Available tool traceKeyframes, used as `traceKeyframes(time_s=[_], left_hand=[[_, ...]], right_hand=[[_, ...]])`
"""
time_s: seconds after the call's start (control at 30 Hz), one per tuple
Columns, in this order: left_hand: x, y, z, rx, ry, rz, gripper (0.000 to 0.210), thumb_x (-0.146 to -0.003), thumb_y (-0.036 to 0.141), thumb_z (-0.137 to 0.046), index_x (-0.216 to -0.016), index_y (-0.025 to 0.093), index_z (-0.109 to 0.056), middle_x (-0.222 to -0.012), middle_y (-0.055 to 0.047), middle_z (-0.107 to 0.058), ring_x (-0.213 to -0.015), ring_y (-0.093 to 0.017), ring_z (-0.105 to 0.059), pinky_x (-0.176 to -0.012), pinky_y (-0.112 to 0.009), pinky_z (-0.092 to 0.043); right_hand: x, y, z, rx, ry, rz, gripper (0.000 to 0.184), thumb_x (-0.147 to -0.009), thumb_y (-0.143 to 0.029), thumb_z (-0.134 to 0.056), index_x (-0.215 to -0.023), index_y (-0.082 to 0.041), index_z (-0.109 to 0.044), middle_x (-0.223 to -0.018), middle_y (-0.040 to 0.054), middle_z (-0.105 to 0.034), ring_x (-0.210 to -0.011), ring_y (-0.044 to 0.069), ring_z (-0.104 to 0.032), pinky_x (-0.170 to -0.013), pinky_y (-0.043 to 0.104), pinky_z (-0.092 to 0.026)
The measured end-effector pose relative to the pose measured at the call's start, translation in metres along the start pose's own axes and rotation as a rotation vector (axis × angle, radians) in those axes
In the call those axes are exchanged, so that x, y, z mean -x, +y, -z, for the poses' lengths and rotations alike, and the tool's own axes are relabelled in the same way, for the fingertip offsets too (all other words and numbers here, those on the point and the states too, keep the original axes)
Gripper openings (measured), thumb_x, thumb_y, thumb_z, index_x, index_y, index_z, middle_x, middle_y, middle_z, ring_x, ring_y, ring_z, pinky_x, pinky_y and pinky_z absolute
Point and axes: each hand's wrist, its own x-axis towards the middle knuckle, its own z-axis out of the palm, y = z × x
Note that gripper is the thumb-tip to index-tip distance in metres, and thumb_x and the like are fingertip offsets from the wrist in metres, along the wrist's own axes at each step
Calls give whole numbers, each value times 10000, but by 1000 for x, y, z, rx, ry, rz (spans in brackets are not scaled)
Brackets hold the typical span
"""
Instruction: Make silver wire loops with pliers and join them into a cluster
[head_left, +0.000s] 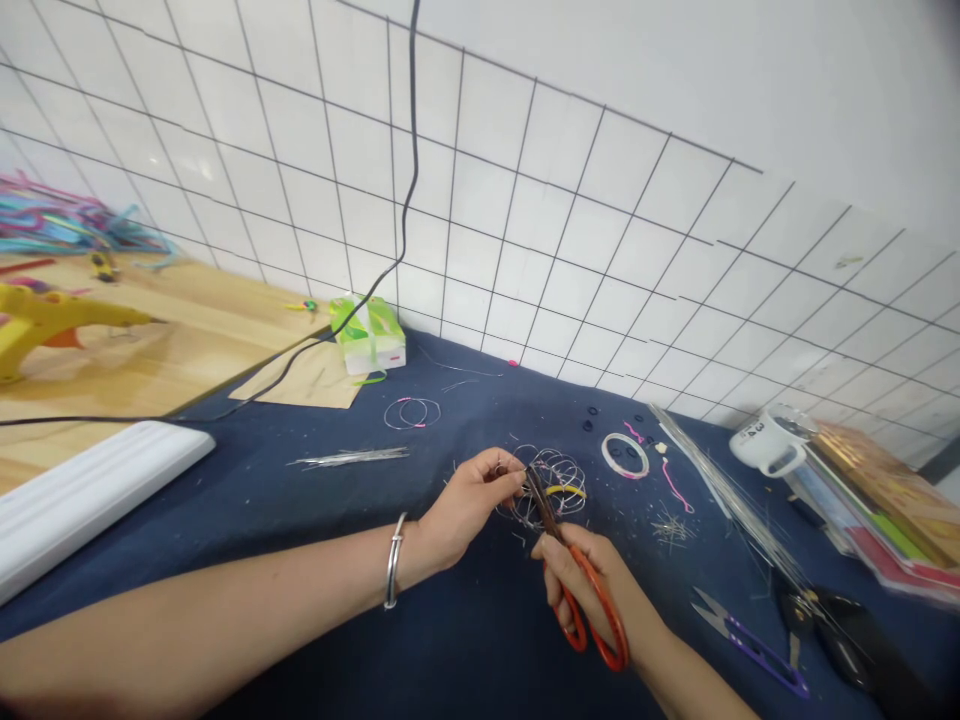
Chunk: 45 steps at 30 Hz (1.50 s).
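My right hand (581, 570) is closed round the red-orange handles of a pair of scissors (600, 610), whose dark blades point up and away from me. The blade tips are close beside the fingertips of my left hand (476, 500). Those fingers are pinched together at the near left edge of a tangle of thin wire loops (551, 485). Which part of the wire they grip is hidden behind the thumb and blades. A short yellow strip lies across the loops.
To the left are a bundle of straight wires (352, 457), two wire rings (412, 412), a tissue pack (371, 335) and a yellow glue gun (52, 325). At right lie a white ring (625, 456), long wires (735, 510), purple thread snips (757, 650) and a white mug (772, 440).
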Motion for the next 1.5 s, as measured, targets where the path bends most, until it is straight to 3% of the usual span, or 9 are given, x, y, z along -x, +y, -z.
traceKeyframes(time_s=[0.47,0.73,0.83,1.0,1.17,1.5], left_hand=[[5,-1,-4,87,52,26,108,-795,260,-552,-772,156,-530,-700,4,-546,-628,-96,-496,-614,-232,-395],[12,10,-11,192,33,70,141,-804,289,-536,-758,160,-502,-666,9,-553,-619,-101,-510,-602,-231,-395],[11,15,-11,168,30,65,123,-794,277,-537,-773,159,-515,-652,10,-547,-611,-106,-512,-593,-233,-399],[11,22,-9,125,12,33,118,-790,262,-535,-822,151,-558,-659,0,-558,-609,-113,-515,-581,-237,-406],[11,26,-6,141,-20,5,122,-795,259,-528,-778,142,-559,-649,-5,-567,-610,-114,-517,-590,-243,-410],[9,17,-4,23,3,-21,118,-789,267,-516,-773,155,-548,-606,11,-559,-560,-108,-512,-557,-237,-415]], right_hand=[[-2,7,-16,-32,112,7,406,-803,-554,-422,-838,-155,-485,-549,-36,-488,-363,62,-450,-308,148,-340],[-3,15,-28,93,229,97,367,-819,-525,-420,-879,-174,-510,-570,-42,-472,-388,53,-436,-369,159,-363],[-4,20,-28,223,257,140,349,-821,-504,-433,-919,-182,-523,-613,-12,-528,-437,87,-491,-412,189,-406],[-5,21,-24,546,325,303,280,-827,-402,-471,-1007,-198,-534,-856,62,-634,-713,181,-615,-662,268,-471],[-6,21,-17,768,380,418,301,-846,-391,-451,-1028,-167,-537,-851,94,-638,-758,218,-612,-699,310,-455],[-1,10,-22,625,377,400,248,-847,-348,-466,-1046,-218,-540,-863,37,-654,-746,170,-624,-678,233,-463]])
